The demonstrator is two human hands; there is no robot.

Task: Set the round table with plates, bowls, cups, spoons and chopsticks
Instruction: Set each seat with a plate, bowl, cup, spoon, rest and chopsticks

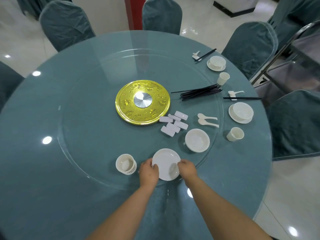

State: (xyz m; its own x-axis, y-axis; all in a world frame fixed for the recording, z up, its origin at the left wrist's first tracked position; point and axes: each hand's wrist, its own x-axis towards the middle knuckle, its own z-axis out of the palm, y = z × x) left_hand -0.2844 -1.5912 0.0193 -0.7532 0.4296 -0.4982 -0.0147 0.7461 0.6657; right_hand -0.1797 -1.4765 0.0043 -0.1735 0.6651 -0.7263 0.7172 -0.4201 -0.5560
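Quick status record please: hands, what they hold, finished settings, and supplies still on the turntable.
left hand: grips left rim of the white plate
right hand: grips the plate's right rim
finished settings: two at right, each bowl on plate, cup, spoon and chopsticks on a rest
supplies: stacked cups, bowl, loose chopsticks, chopstick rests, two spoons

Chairs covered in teal cloth (65,23) are set around on a glossy white tiled floor (294,196); a red pillar (132,13) is seen behind.
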